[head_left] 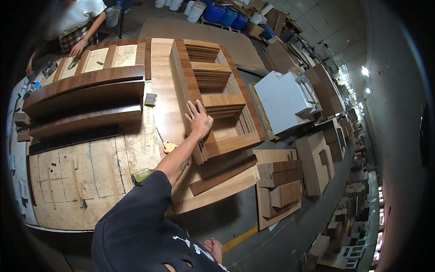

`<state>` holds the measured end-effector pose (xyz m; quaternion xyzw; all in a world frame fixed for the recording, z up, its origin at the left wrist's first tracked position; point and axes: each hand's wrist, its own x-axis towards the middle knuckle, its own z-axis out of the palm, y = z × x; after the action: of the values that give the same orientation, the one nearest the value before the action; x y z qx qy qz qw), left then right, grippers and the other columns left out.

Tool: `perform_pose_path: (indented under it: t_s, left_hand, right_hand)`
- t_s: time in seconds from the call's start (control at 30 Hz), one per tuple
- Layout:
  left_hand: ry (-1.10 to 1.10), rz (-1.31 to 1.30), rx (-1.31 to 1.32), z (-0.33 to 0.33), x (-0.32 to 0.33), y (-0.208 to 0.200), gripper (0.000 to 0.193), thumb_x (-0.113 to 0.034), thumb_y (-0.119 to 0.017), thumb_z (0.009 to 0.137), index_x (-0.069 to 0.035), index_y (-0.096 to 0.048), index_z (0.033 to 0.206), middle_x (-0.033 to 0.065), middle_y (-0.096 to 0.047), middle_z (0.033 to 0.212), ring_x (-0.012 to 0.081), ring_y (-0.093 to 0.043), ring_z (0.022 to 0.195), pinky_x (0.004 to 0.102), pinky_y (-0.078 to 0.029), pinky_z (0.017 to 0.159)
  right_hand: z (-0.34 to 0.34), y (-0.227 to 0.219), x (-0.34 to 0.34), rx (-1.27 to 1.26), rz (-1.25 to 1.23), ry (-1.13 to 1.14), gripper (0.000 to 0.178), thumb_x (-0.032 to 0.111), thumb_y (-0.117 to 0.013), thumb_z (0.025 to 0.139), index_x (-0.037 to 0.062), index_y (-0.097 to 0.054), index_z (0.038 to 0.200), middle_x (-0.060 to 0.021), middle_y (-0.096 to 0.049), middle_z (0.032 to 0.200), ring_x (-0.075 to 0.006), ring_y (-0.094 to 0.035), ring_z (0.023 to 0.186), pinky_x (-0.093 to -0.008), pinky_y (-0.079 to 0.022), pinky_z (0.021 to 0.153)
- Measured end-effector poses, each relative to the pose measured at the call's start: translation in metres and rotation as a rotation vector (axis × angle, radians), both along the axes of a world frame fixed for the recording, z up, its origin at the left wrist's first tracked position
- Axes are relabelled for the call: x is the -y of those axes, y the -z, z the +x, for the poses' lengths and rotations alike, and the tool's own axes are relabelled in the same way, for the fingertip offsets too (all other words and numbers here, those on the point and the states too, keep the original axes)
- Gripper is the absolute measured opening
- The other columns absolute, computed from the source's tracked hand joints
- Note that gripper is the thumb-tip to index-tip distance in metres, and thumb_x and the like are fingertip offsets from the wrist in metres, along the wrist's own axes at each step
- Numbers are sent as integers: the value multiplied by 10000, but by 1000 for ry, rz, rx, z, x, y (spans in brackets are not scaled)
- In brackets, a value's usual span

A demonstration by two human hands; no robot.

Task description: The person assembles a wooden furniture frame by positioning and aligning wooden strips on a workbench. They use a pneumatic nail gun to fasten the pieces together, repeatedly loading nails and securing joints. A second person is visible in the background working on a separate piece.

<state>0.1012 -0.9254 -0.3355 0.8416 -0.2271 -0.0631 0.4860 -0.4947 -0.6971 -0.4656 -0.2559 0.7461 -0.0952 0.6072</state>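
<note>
My left hand (199, 121) rests palm down with fingers spread on the near-left side of a stack of brown wood-grain ladder-shaped frames (223, 100). The frames lie flat on one another, with several openings between their crosspieces. Low in the view, beside my dark shirt, is my right hand (214, 246). Its fingers are curled, with nothing visible in them. A loose dark brown strip (224, 174) lies just in front of the stack. Under my left forearm sits a small yellowish object (169, 147), and a yellow-green tape measure (142, 175) lies near my sleeve.
A light wooden worktable (97, 174) carries long dark brown panels (86, 120) at left. Across it, another person's hand (78, 48) touches a slatted frame. A white-topped block (283, 97) and piled boards (283, 174) stand right of the table; blue barrels (226, 17) stand behind.
</note>
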Motion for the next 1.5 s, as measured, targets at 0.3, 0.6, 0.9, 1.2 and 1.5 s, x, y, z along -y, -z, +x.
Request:
perform_pose_path:
  t_s: [0.3, 0.6, 0.9, 1.2, 1.5]
  left_hand:
    - [174, 172, -74, 19, -51, 3, 1075, -440, -659, 920, -75, 68, 1623, 358, -2, 1645, 505, -103, 1529, 624, -182, 1207]
    - [307, -38, -50, -206, -302, 67, 274, -266, -580, 982, -2, -653, 979, 233, -665, 812, 420, -678, 806, 462, -528, 715]
    - [830, 842, -472, -305, -604, 78, 481, -429, -619, 943, -42, -706, 1216, 212, -726, 1143, 388, -683, 1076, 459, -535, 932]
    - [312, 850, -614, -331, -834, 194, 614, -574, -547, 953, -1, -762, 899, 195, -719, 840, 336, -695, 825, 465, -518, 759]
    - [118, 800, -906, -368, -918, 170, 504, -534, -580, 950, -69, -772, 916, 116, -718, 865, 241, -671, 752, 375, -512, 687]
  right_hand:
    - [-62, 46, -81, -17, 132, -61, 377, 312, -538, 1044, 2, -528, 1259, -192, -694, 1137, -285, -711, 951, -415, -596, 798]
    - [-139, 137, -161, 157, 140, 87, 376, 280, -554, 1032, 15, -537, 1298, -188, -698, 1134, -302, -727, 923, -415, -618, 774]
    - [-195, 216, -253, 41, 222, -464, 354, 294, -555, 1022, 11, -599, 1229, -160, -718, 1104, -288, -729, 905, -383, -599, 770]
    - [-146, 197, -235, 76, 189, -553, 341, 301, -579, 1013, -29, -642, 1076, -143, -714, 924, -265, -712, 747, -376, -601, 660]
    - [-67, 148, -196, 2, 172, -616, 321, 274, -557, 1024, -28, -641, 956, -137, -685, 792, -263, -681, 637, -400, -578, 527]
